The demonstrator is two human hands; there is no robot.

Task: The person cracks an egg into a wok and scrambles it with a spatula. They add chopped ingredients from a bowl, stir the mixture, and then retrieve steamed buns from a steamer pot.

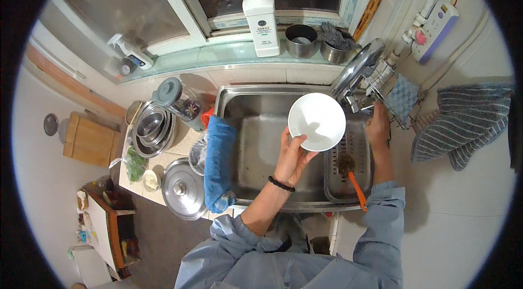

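A white bowl [318, 119] is gripped at its lower left rim by my left hand [292, 156], thumb over the edge. It is held above the stainless steel sink [261, 154], near the faucet [353, 103]. My right hand [378, 125] is raised at the sink's right side, beside the faucet and a wire rack [382, 90]; its fingertips are partly hidden, so what they touch is unclear. Under the right forearm's left side, a perforated metal tray [337, 184] sits in the sink, bearing a scouring brush with an orange handle [357, 191].
A blue towel [220, 162] drapes the sink's left edge. Left of it stand a pot lid [184, 189], stacked metal bowls [153, 127] and a lidded jug [179, 101]. A white pump bottle [261, 23] and metal cups [301, 41] line the sill. A striped cloth [461, 121] hangs right.
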